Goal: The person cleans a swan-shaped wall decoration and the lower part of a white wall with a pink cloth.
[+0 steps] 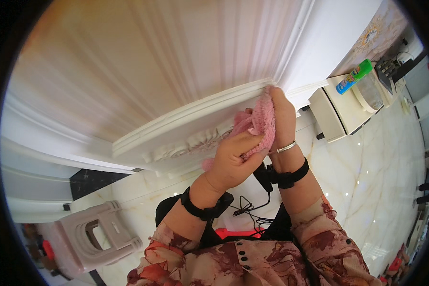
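Both of my hands are on a fluffy pink cloth (267,119). My left hand (232,159) grips its near part, thumb and fingers closed around the fabric. Further up and to the right, my right hand (282,111) holds the cloth's far end at the corner of a white moulded ledge (196,114). Carved scrollwork (189,144) decorates the front below this ledge, partly covered by my left hand and the cloth. My right fingers are mostly hidden behind the fabric. A pale panel with pinkish vertical stripes (186,46) rises behind the ledge.
At right, a cream cabinet (329,114) carries a green and blue spray can (354,77) and a clear-topped container (370,93). A beige plastic step stool (96,236) is at lower left on the marble-look floor (364,171). Thin black cables (250,211) hang between my forearms.
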The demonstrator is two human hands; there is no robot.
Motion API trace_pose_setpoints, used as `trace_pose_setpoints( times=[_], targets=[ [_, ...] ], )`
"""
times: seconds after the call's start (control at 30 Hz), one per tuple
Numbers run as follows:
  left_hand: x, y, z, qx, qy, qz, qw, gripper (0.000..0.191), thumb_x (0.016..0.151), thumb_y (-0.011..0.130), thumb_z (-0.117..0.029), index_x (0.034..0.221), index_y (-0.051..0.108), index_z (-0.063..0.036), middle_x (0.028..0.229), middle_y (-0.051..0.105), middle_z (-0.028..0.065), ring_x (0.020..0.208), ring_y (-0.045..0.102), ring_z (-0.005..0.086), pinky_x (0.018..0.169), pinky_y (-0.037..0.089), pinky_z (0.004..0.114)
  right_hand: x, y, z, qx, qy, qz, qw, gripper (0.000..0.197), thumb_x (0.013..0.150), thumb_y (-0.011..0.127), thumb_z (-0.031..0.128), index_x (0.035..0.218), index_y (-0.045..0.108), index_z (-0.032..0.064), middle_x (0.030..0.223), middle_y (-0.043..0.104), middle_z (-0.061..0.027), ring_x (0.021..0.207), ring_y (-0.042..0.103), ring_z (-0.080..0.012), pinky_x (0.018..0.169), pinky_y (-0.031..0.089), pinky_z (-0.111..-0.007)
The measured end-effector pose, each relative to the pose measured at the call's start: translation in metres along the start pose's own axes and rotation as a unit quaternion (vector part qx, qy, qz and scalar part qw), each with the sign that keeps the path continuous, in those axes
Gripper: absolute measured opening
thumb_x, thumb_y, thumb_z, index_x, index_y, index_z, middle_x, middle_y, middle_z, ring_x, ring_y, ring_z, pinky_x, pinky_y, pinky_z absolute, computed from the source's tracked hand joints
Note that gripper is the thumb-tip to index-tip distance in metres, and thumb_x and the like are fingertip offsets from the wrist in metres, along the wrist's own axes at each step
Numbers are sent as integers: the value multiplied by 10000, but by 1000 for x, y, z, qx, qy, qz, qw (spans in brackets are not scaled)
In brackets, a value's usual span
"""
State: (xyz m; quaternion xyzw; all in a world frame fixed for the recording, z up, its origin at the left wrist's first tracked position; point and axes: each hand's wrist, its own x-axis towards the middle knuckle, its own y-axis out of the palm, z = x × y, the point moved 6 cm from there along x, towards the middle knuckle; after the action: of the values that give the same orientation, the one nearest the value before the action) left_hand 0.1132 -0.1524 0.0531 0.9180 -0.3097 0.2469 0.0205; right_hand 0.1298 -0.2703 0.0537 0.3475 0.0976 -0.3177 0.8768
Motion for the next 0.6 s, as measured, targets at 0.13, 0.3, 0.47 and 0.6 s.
trace_pose_setpoints(
  times=[0.13,0.3,0.47,0.6],
  targets=[
    [-1,-1,5,-73,-42,-3,996,163,759,618,14,920,627,35,756,580,103,656,543,173,598,432,267,17,-12,-1,-127,-60,49,989,242,844,546,263,797,541,26,678,513,-48,597,577,-189,574,535,-318],
    [-1,-1,2,-29,-33,11,999,178,765,623,5,940,638,31,701,553,77,601,547,152,530,419,275,23,-21,4,-49,-48,47,997,220,839,535,234,800,518,18,679,528,-91,554,579,-228,438,493,-346],
    [-6,-4,3,-34,-2,15,999,183,754,620,10,934,639,37,683,548,79,610,553,162,542,423,273,9,-3,-10,-70,-12,75,995,220,835,557,232,813,519,17,673,518,-94,528,556,-235,427,483,-335],
    [1,-6,-5,-32,2,-3,999,176,736,605,19,908,642,37,706,574,93,638,553,177,589,436,274,11,-11,8,-75,-26,47,996,195,842,558,219,831,526,27,705,517,-82,585,561,-221,443,484,-339]
  ],
)
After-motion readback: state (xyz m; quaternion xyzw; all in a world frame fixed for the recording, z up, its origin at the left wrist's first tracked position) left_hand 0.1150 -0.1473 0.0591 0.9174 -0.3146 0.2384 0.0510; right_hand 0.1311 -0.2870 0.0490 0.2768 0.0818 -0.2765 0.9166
